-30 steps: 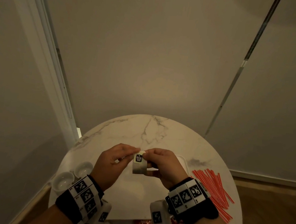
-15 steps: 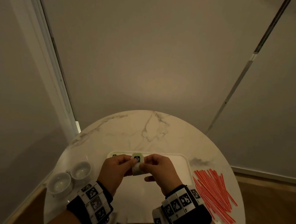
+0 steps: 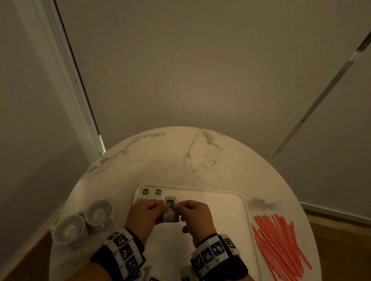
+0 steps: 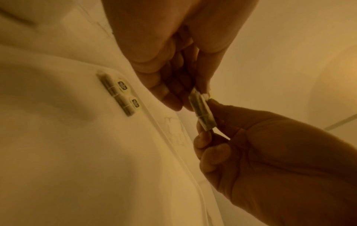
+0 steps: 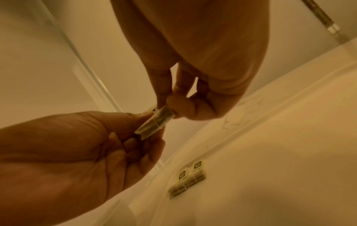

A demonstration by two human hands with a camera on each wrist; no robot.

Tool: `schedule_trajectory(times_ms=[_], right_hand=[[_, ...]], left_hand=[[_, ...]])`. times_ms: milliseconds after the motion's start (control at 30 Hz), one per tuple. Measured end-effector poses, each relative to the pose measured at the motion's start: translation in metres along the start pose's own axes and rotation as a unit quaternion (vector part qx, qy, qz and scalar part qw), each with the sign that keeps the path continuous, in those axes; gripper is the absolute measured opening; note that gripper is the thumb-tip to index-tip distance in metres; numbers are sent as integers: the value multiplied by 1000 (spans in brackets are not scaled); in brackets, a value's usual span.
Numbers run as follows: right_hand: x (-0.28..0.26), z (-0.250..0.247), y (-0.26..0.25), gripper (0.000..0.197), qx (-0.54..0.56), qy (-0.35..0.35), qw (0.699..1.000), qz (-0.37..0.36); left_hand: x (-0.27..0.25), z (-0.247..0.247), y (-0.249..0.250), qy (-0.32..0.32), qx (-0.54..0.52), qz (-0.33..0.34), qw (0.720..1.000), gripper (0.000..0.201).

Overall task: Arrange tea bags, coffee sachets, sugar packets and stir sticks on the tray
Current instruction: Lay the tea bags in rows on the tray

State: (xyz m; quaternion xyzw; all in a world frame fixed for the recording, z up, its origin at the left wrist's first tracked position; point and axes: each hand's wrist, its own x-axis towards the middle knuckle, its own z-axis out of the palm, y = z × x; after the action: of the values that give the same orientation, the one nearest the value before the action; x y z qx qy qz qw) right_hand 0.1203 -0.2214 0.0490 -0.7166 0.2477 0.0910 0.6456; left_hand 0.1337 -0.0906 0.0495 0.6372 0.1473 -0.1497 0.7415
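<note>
Both hands, left hand (image 3: 144, 213) and right hand (image 3: 197, 217), have lowered the small white paper tea bag (image 3: 170, 209), each grip pinching it, toward the two bags (image 3: 151, 191) on the white rectangular tray (image 3: 230, 203)

Tray (image 3: 237, 204) mid-table, cups (image 3: 86, 221) left, stir sticks (image 3: 283, 247) right

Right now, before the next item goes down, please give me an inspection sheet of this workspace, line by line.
Surface: round marble table, with a white tray on it.
Job's things: two tea bags lie side by side in the tray's far left corner; a third tea bag is held above the tray; red stir sticks lie in a loose pile on the table right of the tray.
Clutter: two white cups at the table's left edge.
Grippers: left hand and right hand both pinch the third tea bag.
Cables: nothing seen.
Surroundings: plain walls; wooden floor.
</note>
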Motion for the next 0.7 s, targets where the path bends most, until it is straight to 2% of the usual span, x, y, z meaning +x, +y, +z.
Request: schedule_trajectory(times_ms=[133,233,333,500,700], right_hand=[[13,4,4,16,-7,-2,1000,5],[20,6,6,22,-28,-12,999,-9],[28,6,10,20,-32,-6,999,-4],[35,5,14,18,-4,-22,1000,10],[43,4,19,14,23,-28,999,27]], left_hand=[[11,1,-3,-3,5,-11,1000,30],[16,3,-5,-16,-2,-20,1000,22],[24,6,-8,6,-33,-37,999,15],[36,6,-16,38,-9,-29,999,14],[45,3,-24,26,37,-28,999,15]])
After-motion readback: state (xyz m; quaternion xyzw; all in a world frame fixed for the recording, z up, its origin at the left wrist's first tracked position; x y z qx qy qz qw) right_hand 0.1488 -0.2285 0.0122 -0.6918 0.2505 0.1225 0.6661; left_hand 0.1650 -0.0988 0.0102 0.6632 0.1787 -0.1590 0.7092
